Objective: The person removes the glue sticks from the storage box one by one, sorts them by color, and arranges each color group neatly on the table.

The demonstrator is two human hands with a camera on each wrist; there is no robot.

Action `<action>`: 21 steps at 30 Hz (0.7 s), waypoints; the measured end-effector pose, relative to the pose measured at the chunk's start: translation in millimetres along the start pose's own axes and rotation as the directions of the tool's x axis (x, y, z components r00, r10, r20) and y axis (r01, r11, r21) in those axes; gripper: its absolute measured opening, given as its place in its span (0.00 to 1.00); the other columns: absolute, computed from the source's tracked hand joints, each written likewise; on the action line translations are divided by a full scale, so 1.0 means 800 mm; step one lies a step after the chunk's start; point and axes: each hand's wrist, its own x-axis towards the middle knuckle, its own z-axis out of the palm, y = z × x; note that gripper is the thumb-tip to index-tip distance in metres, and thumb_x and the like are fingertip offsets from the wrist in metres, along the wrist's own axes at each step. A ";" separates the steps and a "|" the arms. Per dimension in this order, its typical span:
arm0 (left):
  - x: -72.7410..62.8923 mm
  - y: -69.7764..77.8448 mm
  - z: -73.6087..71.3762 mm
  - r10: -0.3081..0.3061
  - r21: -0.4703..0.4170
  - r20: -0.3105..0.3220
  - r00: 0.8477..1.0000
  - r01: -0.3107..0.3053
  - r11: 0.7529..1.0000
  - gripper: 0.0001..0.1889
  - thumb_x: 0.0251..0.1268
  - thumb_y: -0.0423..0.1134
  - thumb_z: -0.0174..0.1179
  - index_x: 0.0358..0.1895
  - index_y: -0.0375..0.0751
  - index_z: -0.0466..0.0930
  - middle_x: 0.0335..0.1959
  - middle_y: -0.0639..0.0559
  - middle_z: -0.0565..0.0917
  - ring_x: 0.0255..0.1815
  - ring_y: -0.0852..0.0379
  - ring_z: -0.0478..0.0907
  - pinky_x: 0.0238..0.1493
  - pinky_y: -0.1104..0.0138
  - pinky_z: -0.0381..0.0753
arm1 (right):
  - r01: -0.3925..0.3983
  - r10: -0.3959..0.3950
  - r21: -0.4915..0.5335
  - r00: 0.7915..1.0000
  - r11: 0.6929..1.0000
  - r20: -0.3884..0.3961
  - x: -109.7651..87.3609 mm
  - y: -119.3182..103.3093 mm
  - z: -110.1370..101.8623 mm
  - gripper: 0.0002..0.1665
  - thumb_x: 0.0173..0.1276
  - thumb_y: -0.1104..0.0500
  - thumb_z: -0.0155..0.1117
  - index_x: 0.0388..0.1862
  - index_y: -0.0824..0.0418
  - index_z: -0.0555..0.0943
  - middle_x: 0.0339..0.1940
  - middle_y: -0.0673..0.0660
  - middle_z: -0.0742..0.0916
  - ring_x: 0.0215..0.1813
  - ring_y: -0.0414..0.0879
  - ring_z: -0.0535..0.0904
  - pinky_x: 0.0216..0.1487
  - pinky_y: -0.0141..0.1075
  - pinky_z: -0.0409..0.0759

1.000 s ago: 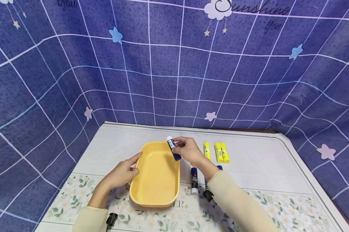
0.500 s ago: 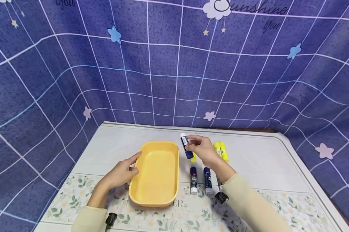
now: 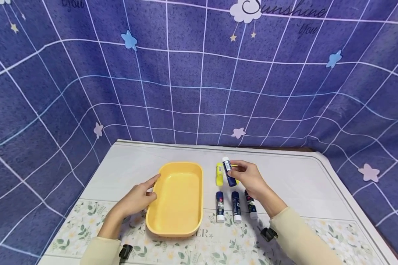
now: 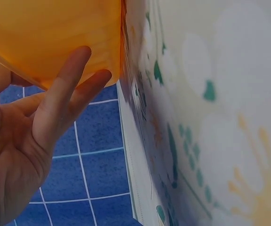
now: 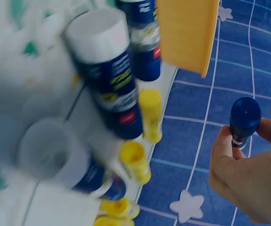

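Observation:
My left hand [image 3: 137,198] holds the left side of a yellow plastic tray [image 3: 201,206]; the left wrist view shows two straight fingers against its outer wall, with other fingers reaching past the rim. My right hand [image 3: 252,180] pinches a dark blue glue stick [image 3: 230,172] with a white end, tilted with that end away from me. It hangs over the yellow glue sticks, in front of part of one. A yellow glue stick [image 3: 219,174] lies to its left. Nearer me, three blue glue sticks [image 3: 236,207] lie in a row right of the tray.
The table has a white cover [image 3: 291,176] with a flowered band [image 3: 318,235] along the near part. Behind it hangs a blue gridded curtain [image 3: 199,73]. A black wrist device [image 3: 269,233] sits at the right sleeve, and another [image 3: 125,251] at the left.
My right hand has carried the blue glue stick rightward from over the tray's far right corner to above the yellow glue sticks. The left hand stays on the tray.

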 end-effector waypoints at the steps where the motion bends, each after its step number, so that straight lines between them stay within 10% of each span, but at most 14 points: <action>1: 0.000 0.000 0.000 -0.001 0.003 -0.001 1.000 0.001 1.000 0.40 0.71 0.31 0.51 0.85 0.45 0.50 0.76 0.27 0.68 0.13 0.57 0.69 0.18 0.64 0.78 | -0.009 0.009 -0.002 1.000 1.000 -0.006 -0.002 0.003 -0.004 0.29 0.70 0.69 0.63 0.70 0.71 0.75 0.49 0.59 0.81 0.48 0.41 0.77 0.45 0.24 0.80; 21: -0.002 0.000 -0.001 -0.001 -0.010 0.007 1.000 0.001 1.000 0.39 0.73 0.30 0.51 0.85 0.44 0.48 0.77 0.27 0.65 0.12 0.53 0.70 0.17 0.63 0.78 | -0.091 0.090 -0.002 0.991 0.996 -0.094 -0.037 0.029 -0.075 0.32 0.71 0.69 0.62 0.73 0.75 0.69 0.46 0.53 0.80 0.46 0.36 0.77 0.47 0.23 0.82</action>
